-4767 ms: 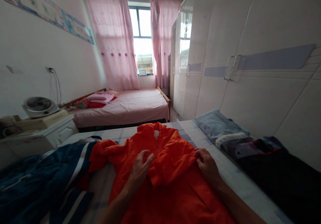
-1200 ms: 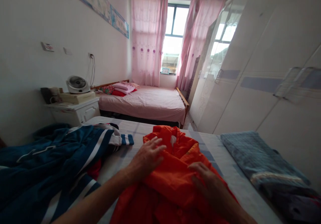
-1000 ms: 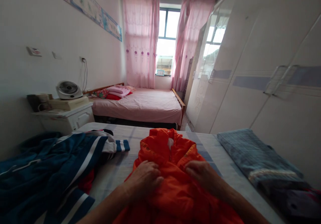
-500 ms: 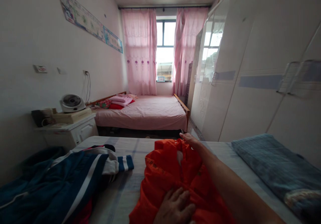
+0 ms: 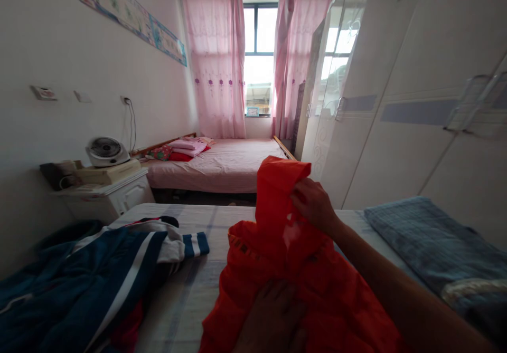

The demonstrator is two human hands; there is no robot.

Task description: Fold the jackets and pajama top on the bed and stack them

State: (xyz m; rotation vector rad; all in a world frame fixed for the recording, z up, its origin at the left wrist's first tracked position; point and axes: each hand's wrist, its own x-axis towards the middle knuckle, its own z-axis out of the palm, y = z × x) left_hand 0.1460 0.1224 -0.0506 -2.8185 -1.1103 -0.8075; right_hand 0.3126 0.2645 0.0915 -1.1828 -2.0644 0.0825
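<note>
An orange jacket (image 5: 317,295) lies on the near bed (image 5: 186,300) right in front of me. My right hand (image 5: 315,205) grips its hood and holds the hood up off the bed, folded back toward me. My left hand (image 5: 273,316) lies flat on the jacket's body near the bottom edge of the view, fingers spread, partly in shadow.
A blue and white striped jacket (image 5: 95,274) is heaped on the bed's left side. Folded blue cloth (image 5: 428,242) sits at the right by the white wardrobe (image 5: 396,121). A nightstand with a small fan (image 5: 105,150) stands left; a pink bed (image 5: 222,163) lies beyond, under the window.
My right hand reached to the jacket's far end, took hold of the hood and lifted it toward me. My left hand slid down and stays flat on the jacket's body.
</note>
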